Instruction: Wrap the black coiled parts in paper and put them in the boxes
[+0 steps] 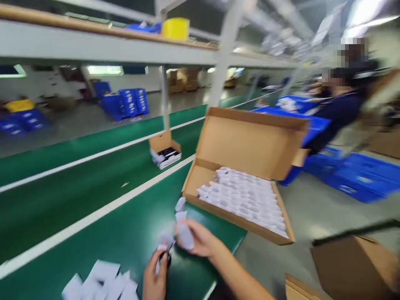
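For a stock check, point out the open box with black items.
The small white-fronted box on the green belt; the large box is plain brown and holds white pieces.

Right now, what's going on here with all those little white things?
A person is handling small things at a green table. The right hand holds a whitish piece, and the left hand holds a small black item, too blurred to name. White pieces lie in a loose pile near the left hand. Past the right hand, an open cardboard box holds many white packets packed close together.
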The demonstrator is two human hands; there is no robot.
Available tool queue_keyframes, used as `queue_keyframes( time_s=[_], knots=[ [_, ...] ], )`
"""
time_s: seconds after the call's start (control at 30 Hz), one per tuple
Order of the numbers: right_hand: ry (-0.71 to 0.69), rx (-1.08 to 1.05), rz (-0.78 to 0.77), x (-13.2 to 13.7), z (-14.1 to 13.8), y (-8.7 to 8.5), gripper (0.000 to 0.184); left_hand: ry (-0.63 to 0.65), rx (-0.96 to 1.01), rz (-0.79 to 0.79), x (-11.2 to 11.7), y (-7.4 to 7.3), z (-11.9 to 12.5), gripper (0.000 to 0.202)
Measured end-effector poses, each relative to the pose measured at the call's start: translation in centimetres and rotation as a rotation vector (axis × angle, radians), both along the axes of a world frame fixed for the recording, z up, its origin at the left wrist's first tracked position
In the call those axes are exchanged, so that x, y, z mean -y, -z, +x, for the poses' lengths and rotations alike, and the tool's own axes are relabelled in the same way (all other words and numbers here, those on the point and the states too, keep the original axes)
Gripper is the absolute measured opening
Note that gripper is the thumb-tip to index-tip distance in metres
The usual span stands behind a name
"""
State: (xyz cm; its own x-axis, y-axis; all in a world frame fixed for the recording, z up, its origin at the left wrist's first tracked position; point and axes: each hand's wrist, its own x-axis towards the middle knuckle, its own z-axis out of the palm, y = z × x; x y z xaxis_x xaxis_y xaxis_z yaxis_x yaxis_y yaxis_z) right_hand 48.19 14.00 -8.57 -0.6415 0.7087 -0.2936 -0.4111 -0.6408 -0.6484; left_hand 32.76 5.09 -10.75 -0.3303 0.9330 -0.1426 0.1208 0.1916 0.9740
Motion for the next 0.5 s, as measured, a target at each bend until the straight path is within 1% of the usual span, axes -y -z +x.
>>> queue_keyframes(
  time_s=[0.03,0.07,0.13,0.17,0.23,0.3,0.33,0.4,0.5],
  knots=[
    [0.073,-0.015,0.079,0.2,0.8,-1.5,0.043,0.106,0.006,0.015,0.2,0.1,-0.2,0.041],
    [0.121,0.011,0.151,0.3,1.5,-2.8,0.044,0.148,0.011,0.011,0.4,0.0,-0.5,0.041],
    [0.181,0.123,0.281,0.4,2.5,-4.7,0.044,0.182,0.026,0.0,1.0,-0.4,-0.8,0.039],
    [0.185,0.198,0.346,0.6,2.7,-5.1,0.044,0.179,0.021,0.005,1.3,-0.8,-0.9,0.035],
    [0.15,0.35,0.454,1.4,2.9,-5.1,0.044,0.186,-0.006,0.039,1.9,-1.4,-0.8,0.029],
    [0.094,0.46,0.502,2.3,2.7,-4.1,0.043,0.204,-0.031,0.07,2.3,-1.7,-0.8,0.025],
    [0.084,0.482,0.492,2.7,2.5,-3.6,0.043,0.211,-0.034,0.078,2.4,-1.8,-0.7,0.025],
    [0.115,0.449,0.417,3.2,2.2,-2.7,0.045,0.212,-0.018,0.076,2.5,-1.8,-0.8,0.025],
    [0.192,0.319,0.318,3.5,2.1,-2.7,0.048,0.207,0.082,0.036,3.1,-2.4,-0.8,0.028]
  ],
)
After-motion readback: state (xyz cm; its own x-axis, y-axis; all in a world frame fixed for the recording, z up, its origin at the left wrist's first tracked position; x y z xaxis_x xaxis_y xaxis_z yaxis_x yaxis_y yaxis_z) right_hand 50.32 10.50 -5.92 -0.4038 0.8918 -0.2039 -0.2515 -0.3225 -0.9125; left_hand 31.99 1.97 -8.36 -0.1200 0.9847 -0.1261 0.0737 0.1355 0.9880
